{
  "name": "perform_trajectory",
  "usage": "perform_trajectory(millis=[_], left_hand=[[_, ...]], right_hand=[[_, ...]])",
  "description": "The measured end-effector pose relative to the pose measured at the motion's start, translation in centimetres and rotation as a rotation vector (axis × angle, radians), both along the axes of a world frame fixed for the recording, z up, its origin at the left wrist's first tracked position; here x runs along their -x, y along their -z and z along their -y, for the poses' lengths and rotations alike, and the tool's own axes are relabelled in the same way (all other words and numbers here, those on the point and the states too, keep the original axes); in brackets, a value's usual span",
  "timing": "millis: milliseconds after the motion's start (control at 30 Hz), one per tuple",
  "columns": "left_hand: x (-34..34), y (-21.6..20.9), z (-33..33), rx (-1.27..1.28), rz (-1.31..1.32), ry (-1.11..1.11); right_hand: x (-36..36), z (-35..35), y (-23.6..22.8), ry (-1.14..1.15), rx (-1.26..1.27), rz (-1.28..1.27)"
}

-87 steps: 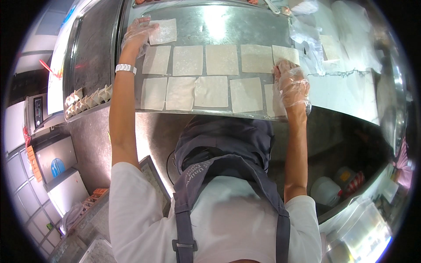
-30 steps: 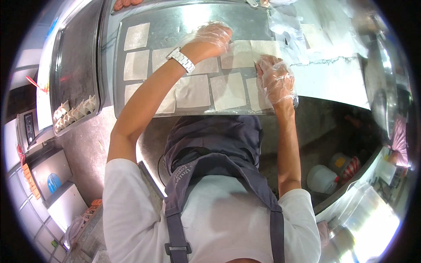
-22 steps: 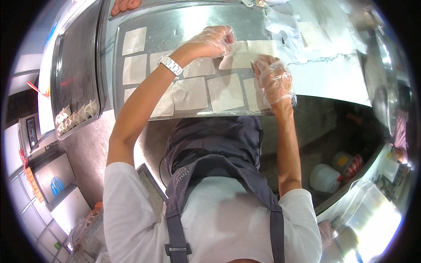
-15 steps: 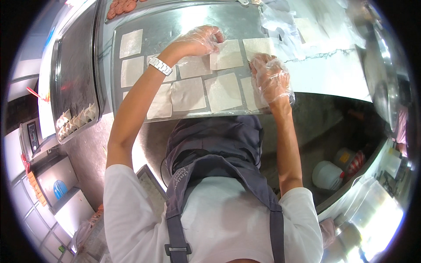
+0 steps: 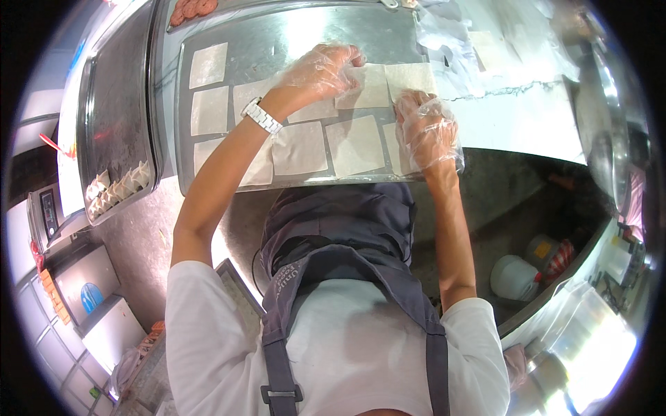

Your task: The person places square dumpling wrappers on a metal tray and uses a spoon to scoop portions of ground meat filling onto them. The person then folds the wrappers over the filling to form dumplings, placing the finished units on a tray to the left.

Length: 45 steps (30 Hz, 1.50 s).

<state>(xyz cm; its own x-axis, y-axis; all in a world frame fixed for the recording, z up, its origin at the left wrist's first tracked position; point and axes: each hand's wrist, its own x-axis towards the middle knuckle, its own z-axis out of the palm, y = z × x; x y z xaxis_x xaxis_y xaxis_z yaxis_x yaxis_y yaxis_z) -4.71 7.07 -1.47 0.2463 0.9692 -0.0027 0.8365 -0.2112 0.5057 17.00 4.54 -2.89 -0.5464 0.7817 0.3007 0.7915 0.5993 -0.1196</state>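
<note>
Thin square dough wrappers lie in rows on a metal tray (image 5: 243, 41). My left hand (image 5: 322, 71), in a clear plastic glove with a white watch above it, hovers over the tray's middle. Its fingers are bent, with thumb and fingertips apart and nothing visible between them, beside one wrapper (image 5: 370, 89). Over the tray's right edge is my right hand (image 5: 429, 132), also gloved, its fingers curled downward. A wrapper (image 5: 393, 149) shows partly under it; whatever those fingers hold is hidden. Another wrapper (image 5: 409, 76) lies just beyond the right hand.
A dark tray (image 5: 121, 90) on the left bears several folded dumplings (image 5: 119, 188) at its near end. Reddish meat filling (image 5: 193, 9) sits at the far left. Crumpled clear plastic (image 5: 447, 35) lies on the white counter (image 5: 513, 121) to the right. Below stands a white jug (image 5: 514, 277).
My left hand has shifted a little to the right, and its fingertips have lifted and spread apart near the wrapper. My right hand stays almost in place, its fingers still curled.
</note>
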Motion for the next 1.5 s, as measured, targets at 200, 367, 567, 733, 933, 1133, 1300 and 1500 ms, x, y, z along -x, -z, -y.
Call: perform_trajectory(millis=[200, 367, 567, 733, 933, 1133, 1300, 1500], left_hand=[[0.7, 0.6, 0.1, 0.015, -0.018, -0.031], [0.8, 1.9, 0.8, -0.125, -0.014, -0.103], [3.9, 1.1, 3.3, -0.37, -0.277, -0.168], [5.6, 1.2, 4.7, -0.275, -0.377, -0.156], [5.5, -0.4, 3.3, -0.063, -0.345, -0.052], [5.9, -1.0, 2.0, 0.152, -0.121, -0.068], [7.4, 0.6, 1.8, 0.086, -0.156, -0.131], [6.9, 1.2, 2.3, -0.061, -0.201, -0.141]], right_hand=[[0.4, 0.1, -0.1, 0.015, -0.017, 0.009], [0.5, 0.2, 0.1, 0.032, -0.027, 0.031], [0.5, 0.3, -0.1, 0.05, 0.026, -0.09], [1.5, 0.4, -0.2, -0.037, -0.043, -0.222], [2.9, 1.0, -0.8, -0.042, 0.051, -0.223], [1.4, 1.5, -1.4, -0.034, 0.033, -0.299], [0.4, 1.9, -1.7, 0.022, 0.058, -0.332], [-0.1, 1.8, -1.5, 0.066, 0.063, -0.287]])
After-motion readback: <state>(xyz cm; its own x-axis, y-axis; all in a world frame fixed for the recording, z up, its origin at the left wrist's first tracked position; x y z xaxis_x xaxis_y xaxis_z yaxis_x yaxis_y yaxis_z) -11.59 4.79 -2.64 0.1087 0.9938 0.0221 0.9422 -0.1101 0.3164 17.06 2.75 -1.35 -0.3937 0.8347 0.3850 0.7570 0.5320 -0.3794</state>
